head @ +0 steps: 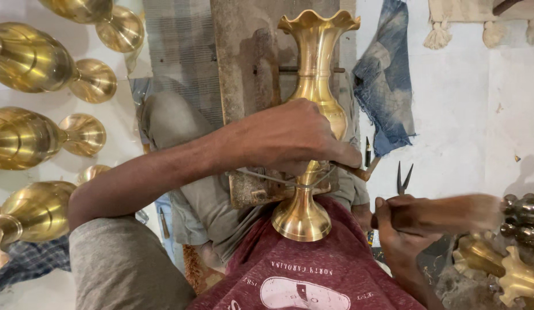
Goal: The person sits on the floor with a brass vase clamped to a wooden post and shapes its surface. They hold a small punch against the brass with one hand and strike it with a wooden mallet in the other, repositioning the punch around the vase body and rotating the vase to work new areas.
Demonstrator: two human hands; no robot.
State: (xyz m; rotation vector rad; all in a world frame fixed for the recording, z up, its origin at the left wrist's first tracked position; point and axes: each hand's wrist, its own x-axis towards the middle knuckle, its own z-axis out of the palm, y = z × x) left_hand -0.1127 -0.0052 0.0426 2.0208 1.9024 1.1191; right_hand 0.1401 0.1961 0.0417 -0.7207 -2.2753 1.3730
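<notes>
A tall brass vase (317,51) with a ruffled rim lies along a worn wooden plank (235,63), its round foot (301,221) against my red shirt. My left hand (290,135) reaches in from the left and wraps around the vase's belly. A thin wire (267,177) loops around the narrow stem just under that hand. A short brown stick (367,169) pokes out beside the fingertips. At the lower right, my right hand (400,229) is closed around a brown wooden handle (450,211), blurred by motion.
Several more brass vases (31,57) lie on the white floor at the left. A blue cloth (384,86) and small pliers (403,178) lie to the right of the plank. Ruffled brass pieces (499,270) and dark metal parts (525,221) sit at the lower right.
</notes>
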